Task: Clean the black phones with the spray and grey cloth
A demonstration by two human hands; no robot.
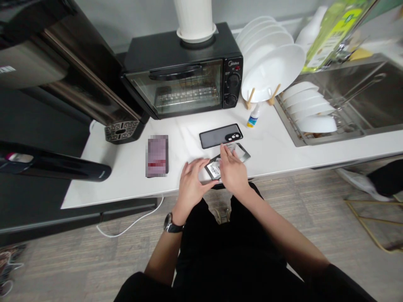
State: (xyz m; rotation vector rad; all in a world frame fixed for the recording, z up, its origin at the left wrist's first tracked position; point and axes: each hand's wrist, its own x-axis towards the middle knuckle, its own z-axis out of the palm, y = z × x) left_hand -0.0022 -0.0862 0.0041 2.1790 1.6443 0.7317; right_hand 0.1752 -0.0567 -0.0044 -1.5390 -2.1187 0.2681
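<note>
Near the counter's front edge lies a phone (244, 155), a barcode label (214, 169) on its left part. My left hand (192, 184) holds the left end between thumb and fingers. My right hand (233, 170) presses down on the middle of the phone with its fingers together. Pale, crumpled material (231, 147), perhaps a tissue or cloth, shows at those fingertips; the hand hides the rest. Just behind the phone is a dark-rimmed phone case (215, 136) with camera holes at its right end. A small white bottle (253, 116) with a blue and yellow label stands further back.
A pixelated box or phone (156, 155) lies to the left. Behind are a black toaster oven (182, 79) with a white pot (195, 19) on top, and racked white plates (270, 71). A sink (362, 92) is at right, a dark drinks machine (78, 63) at left.
</note>
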